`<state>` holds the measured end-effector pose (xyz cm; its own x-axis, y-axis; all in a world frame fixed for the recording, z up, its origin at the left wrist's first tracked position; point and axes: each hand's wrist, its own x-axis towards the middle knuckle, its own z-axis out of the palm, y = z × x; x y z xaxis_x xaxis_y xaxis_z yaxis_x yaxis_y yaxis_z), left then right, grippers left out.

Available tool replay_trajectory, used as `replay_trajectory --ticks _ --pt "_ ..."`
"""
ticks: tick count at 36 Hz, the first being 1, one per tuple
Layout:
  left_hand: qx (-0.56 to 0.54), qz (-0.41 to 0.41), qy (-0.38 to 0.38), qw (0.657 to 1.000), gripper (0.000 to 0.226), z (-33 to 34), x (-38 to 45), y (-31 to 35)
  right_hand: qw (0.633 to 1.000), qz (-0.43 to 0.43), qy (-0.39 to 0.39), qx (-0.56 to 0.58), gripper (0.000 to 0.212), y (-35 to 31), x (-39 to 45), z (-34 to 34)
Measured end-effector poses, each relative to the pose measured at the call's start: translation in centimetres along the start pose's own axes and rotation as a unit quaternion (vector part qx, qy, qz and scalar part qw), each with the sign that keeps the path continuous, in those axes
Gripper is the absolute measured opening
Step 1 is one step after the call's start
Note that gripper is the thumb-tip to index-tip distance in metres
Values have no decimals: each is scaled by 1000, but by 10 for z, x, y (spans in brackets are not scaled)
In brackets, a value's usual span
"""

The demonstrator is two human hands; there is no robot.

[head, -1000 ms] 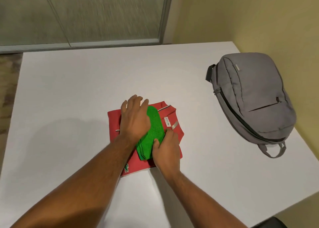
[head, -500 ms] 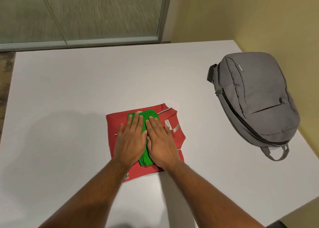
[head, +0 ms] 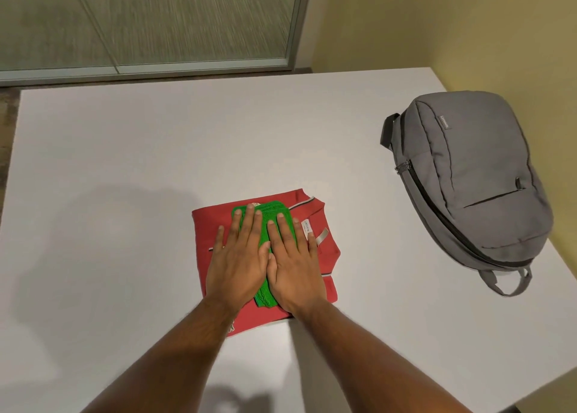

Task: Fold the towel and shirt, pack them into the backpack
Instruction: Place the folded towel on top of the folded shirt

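Both hands, left (head: 239, 264) and right (head: 293, 267), press flat, fingers straight, on the towel (head: 276, 211) atop the shirt (head: 212, 222); the backpack (head: 480, 175) lies at 2 o'clock, nearer the right hand.

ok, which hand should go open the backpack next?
Right, probably. The right hand lies nearer the backpack, which sits closed to that side. The left hand lies flat on the green towel atop the red shirt and can steady them.

White bench (head: 156, 150), matte, with soft shadows at its left. Yellow wall (head: 468, 22) along the right side. Frosted glass partition (head: 156, 16) in a metal frame (head: 298, 22) behind. Floor strip visible far left.
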<state>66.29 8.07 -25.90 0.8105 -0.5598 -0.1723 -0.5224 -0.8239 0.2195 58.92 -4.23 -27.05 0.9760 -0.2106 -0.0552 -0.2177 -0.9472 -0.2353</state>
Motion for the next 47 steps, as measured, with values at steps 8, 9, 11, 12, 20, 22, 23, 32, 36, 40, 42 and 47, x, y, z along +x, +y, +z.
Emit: replay_trajectory --ticks 8,9,11,12,20,22,23,32,36,40,42,47 --pt "7 2 3 1000 75 1 1 -1 1000 7 5 -11 60 0 -1 2" --pt "5 1 5 1000 74 1 1 0 1000 8 5 -11 60 0 0 1" --pt "3 0 7 1000 74 1 1 1 1000 10 7 -10 60 0 -1 1" --pt "0 -2 8 1000 74 1 1 1 1000 9 8 -10 60 0 -1 1" --pt "-7 -12 18 1000 66 6 0 -1 1000 5 12 -20 60 -1 -1 2" --pt "-12 -16 19 1000 65 7 0 -1 1000 0 12 -22 60 0 -1 1" --pt "-13 -18 21 1000 65 7 0 0 1000 -3 11 -21 60 0 -1 1" --pt "-27 -60 16 998 64 8 -6 4 999 -51 -13 -13 60 8 6 -4" --pt "-40 -92 12 995 65 7 -10 8 996 -88 -20 4 59 13 9 -7" --pt "-57 -123 10 991 66 4 -15 13 991 -129 -30 24 59 19 15 -9" --pt "-58 -133 7 989 66 2 -17 15 988 -152 -34 24 59 22 18 -9" --pt "-52 -146 26 988 68 -6 -15 16 985 -169 -40 13 61 26 19 -10"
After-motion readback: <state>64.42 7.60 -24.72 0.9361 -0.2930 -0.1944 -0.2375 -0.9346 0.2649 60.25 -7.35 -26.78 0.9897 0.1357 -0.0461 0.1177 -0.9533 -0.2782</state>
